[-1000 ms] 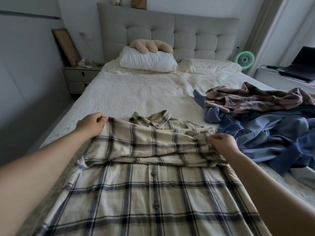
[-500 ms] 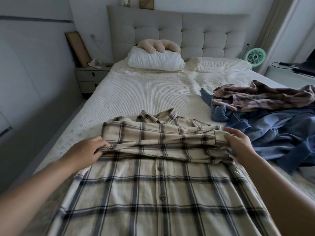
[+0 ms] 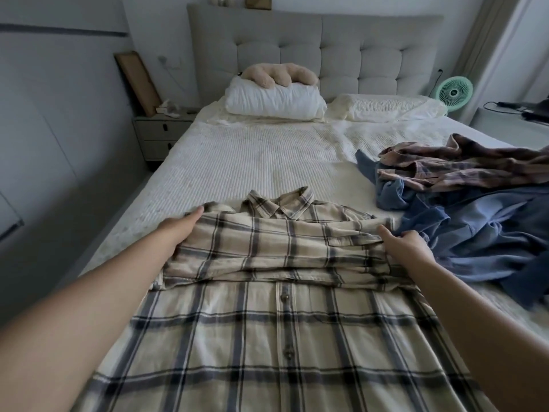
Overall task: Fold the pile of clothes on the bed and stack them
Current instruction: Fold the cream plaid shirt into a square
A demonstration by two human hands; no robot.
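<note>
Plaid shirt [image 3: 267, 337] mid-fold on the bed [image 3: 252, 162]
Left hand [image 3: 178, 233] presses flat, fingers straight; right hand [image 3: 407, 248] pinches the folded sleeve band, steadying the crease.

Upper centre I see a white pillow [image 3: 274, 101] under a beige plush [image 3: 279, 74]; a green fan [image 3: 456, 92] upper right, a nightstand [image 3: 159, 133] upper left.

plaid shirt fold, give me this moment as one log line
step: folding plaid shirt | left hand: flat on sleeve fold | right hand: grips folded edge | pile: unfolded, to the right | stack: none visible
</note>
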